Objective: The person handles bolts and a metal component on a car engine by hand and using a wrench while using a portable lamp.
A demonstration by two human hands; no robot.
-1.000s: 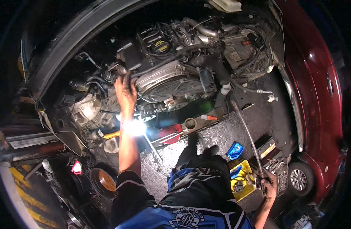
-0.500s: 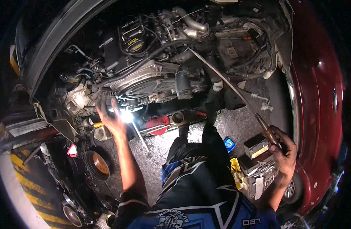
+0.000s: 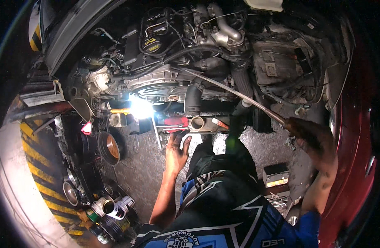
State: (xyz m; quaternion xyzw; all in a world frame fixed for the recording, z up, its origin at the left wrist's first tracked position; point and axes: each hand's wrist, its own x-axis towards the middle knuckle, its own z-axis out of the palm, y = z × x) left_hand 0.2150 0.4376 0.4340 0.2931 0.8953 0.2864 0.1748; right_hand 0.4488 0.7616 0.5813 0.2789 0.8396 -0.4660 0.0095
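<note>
My right hand (image 3: 312,138) is closed round the brown handle of a long pry bar (image 3: 239,95). Its thin metal shaft slants up leftward, and its tip reaches the front of the car engine (image 3: 157,74) beside a black hose. Open, with thumb and fingers apart, my left hand (image 3: 177,153) is at the near edge of the crossbeam (image 3: 210,127). A red object (image 3: 176,122) and a thin metal tool lie there just past my fingertips; whether I touch them I cannot tell. A round ring (image 3: 197,122) and an orange-handled tool (image 3: 219,123) lie farther right.
A bright work light (image 3: 141,108) shines left of the beam, with a metal rod (image 3: 156,131) below it. Car parts and containers (image 3: 115,208) crowd the lower left. A battery (image 3: 276,175) stands by a tool tray at right, near a red car (image 3: 355,165).
My left hand has come down and right, from the engine's left front to the crossbeam. My right hand has risen and moved right with the pry bar, which now lies flatter. The view has shifted.
</note>
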